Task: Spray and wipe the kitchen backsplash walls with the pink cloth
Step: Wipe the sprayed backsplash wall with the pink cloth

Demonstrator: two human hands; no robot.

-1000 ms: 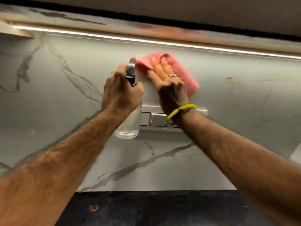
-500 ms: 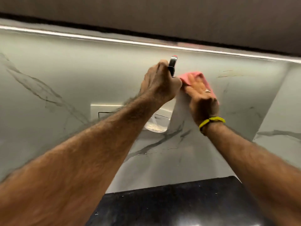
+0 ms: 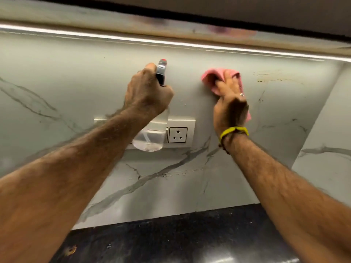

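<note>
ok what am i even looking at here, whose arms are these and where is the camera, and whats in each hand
There is no machine here: these are a person's two bare arms, filmed by a wide-angle camera worn on their head, looking forward and down. That is why both arms reach in from the bottom of the picture.

The left hand has its grip round a clear spray bottle, with the nozzle pointing at the wall. The right hand, with a yellow band at the wrist, holds a pink cloth bunched against the backsplash, a pale marble-look wall.

Behind the bottle, a white socket plate is set into the wall. A bright light strip runs along the top, and a dark countertop lies below.
</note>
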